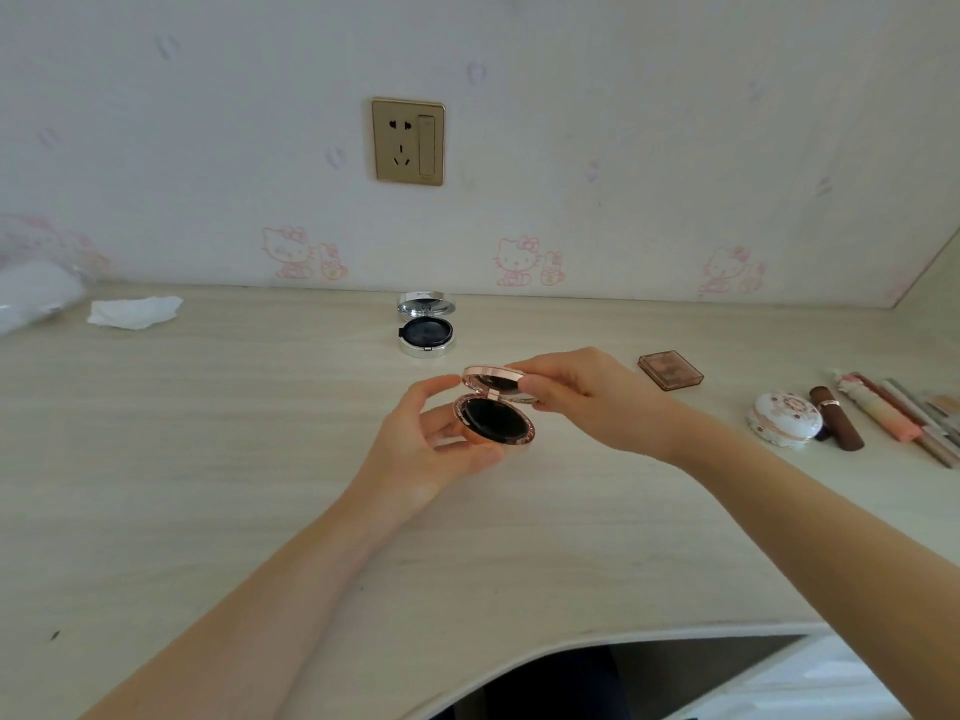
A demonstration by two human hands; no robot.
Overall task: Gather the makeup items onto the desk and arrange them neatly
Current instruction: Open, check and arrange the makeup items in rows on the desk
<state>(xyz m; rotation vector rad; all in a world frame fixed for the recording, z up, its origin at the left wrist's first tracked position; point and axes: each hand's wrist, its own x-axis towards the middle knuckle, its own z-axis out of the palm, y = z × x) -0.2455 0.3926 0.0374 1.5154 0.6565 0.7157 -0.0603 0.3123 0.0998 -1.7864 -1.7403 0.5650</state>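
A rose-gold round compact [496, 418] with a black inside is held above the middle of the desk [208, 459], its lid half raised. My left hand [436, 444] grips its base from below and the left. My right hand [576, 397] pinches the lid's rim from the right. A silver compact [426, 332] stands open near the wall. At the right lie a brown square palette [670, 376], a white floral round case [785, 419], a brown lipstick [836, 418] and several pens and sticks [904, 413].
A crumpled white tissue [135, 311] lies at the back left, beside a blurred white object [36, 296] at the frame's edge. A gold wall socket [408, 141] sits above the desk. The desk's front edge curves inward at the bottom right.
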